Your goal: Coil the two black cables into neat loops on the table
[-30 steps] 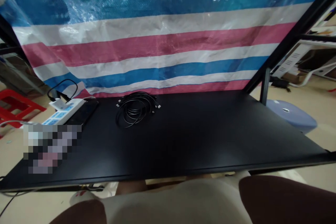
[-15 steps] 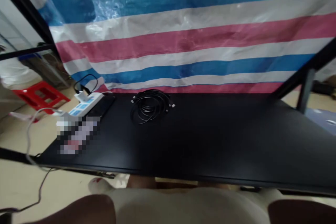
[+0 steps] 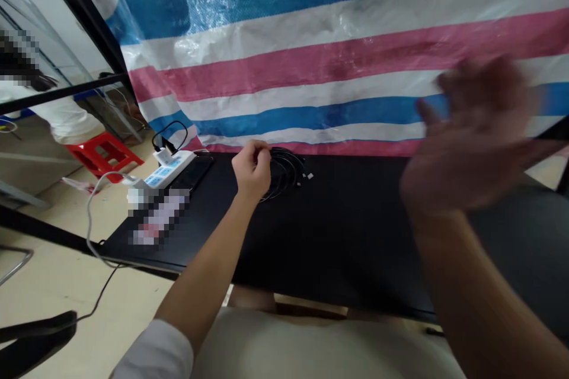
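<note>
A loose coil of black cables (image 3: 287, 167) with light-coloured plugs lies toward the back of the black table (image 3: 320, 237). My left hand (image 3: 252, 169) is over the coil's left side, its fingers curled closed. Whatever is between those fingers, if anything, is hidden from me. My right hand (image 3: 466, 142) is raised at the right, above the table and well apart from the cables. It is smeared by motion, but its thumb stands away from the fingers and it holds nothing I can see.
A white power strip (image 3: 171, 170) with plugs, a dark phone-like slab (image 3: 195, 173) and a blurred-out item (image 3: 162, 216) line the table's left edge. Striped sheeting (image 3: 302, 71) hangs behind. Beyond the left side, a person in white (image 3: 71, 118) is by a red stool (image 3: 106, 154).
Both hands have come into view. The left has reached the cable coil and the right is up in the air. My view has turned slightly left.
</note>
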`<state>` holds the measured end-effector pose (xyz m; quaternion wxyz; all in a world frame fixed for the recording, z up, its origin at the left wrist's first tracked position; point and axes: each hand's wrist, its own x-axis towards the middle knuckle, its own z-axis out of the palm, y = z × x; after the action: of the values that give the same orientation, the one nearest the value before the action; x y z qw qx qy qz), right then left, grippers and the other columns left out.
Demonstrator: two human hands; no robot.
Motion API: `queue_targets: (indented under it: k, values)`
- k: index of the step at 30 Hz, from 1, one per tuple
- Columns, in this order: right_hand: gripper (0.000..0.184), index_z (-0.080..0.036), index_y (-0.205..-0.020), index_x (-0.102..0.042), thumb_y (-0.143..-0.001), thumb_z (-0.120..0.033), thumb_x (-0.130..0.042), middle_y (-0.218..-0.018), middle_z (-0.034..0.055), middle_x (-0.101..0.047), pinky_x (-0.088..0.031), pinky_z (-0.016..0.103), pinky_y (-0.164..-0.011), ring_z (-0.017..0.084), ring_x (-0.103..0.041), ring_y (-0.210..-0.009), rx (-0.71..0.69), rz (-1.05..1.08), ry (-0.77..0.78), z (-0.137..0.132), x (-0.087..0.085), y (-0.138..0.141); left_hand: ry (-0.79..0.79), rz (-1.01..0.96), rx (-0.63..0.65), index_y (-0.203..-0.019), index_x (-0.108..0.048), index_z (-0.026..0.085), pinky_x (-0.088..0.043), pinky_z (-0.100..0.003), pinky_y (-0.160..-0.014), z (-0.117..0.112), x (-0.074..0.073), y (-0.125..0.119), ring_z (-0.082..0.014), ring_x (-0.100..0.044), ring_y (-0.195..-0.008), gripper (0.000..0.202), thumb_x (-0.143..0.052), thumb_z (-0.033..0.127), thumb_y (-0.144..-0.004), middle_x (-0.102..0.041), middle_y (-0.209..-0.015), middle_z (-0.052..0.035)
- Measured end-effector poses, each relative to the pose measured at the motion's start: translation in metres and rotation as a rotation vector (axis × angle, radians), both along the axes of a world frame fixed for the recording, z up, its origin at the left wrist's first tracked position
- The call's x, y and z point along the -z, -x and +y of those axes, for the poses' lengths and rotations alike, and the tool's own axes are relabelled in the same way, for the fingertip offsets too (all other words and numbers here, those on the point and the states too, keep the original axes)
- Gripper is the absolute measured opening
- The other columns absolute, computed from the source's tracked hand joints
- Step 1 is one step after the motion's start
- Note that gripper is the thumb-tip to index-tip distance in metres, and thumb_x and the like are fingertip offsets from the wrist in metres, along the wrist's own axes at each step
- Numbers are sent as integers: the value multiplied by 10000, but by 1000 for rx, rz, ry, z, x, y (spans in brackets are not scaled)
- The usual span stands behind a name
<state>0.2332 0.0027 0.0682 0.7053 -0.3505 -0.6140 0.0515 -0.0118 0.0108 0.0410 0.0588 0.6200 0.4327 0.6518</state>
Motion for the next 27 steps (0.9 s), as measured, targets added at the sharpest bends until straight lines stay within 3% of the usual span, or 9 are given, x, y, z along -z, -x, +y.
queue_targets:
  k: [3, 5, 8, 10, 13, 20, 27]
  values:
    - [575, -196, -1233, -523, -908, -599, -275, -1205, 117, -575, -439, 503, -960, 267, -547, -1169, 56, 21, -48, 20, 31, 19, 264, 171, -234, -792, -642, 184, -509, -319, -728, 31, 15, 8, -169, -617, -739, 141, -516, 234, -754, -677, -762, -27]
    - [533, -190, -1151, -574, -900, -584, -317, -1120, 121, -614, -441, 516, -951, 263, -587, -1077, 124, -38, 92, 35, 63, 31, 384, 292, -380, -914, -673, 185, -477, -393, -910, 39, 28, 11, -242, -623, -998, 226, -534, 274, -759, -700, -1002, -89]
    - [498, -186, -1134, -589, -883, -550, -360, -1108, 145, -622, -427, 531, -969, 281, -573, -1082, 173, -125, 226, 49, 106, 44, 620, 453, -526, -1172, -628, 179, -325, -465, -1093, 36, 42, 11, -330, -415, -1331, 459, -569, 403, -776, -548, -1359, -142]
    - [479, -178, -1115, -599, -876, -530, -379, -1096, 155, -628, -430, 529, -967, 287, -573, -1073, 193, -167, 299, 52, 123, 49, 815, 530, -521, -1314, -535, 191, -271, -489, -1123, 31, 44, 8, -354, -301, -1403, 619, -558, 506, -782, -414, -1485, -141]
    - [471, -179, -1095, -610, -868, -532, -394, -1077, 153, -638, -439, 518, -960, 285, -583, -1047, 208, -225, 359, 50, 132, 53, 998, 588, -465, -1410, -426, 218, -307, -469, -1106, 28, 41, 5, -347, -335, -1388, 696, -494, 567, -811, -315, -1544, -134]
    - [500, -177, -1105, -612, -866, -549, -379, -1021, 152, -654, -460, 516, -920, 286, -602, -993, 218, -252, 447, 49, 130, 51, 1071, 546, -422, -1403, -436, 205, -370, -438, -1066, 32, 28, 5, -332, -392, -1357, 667, -424, 567, -842, -341, -1525, -158]
    - [498, -192, -1125, -629, -823, -548, -457, -1116, 139, -653, -443, 501, -964, 296, -585, -1084, 66, -369, 604, 50, 134, 51, 946, 457, -355, -1303, -543, 194, -421, -387, -1028, 30, 31, 12, -294, -538, -1226, 554, -568, 345, -771, -546, -1353, -140]
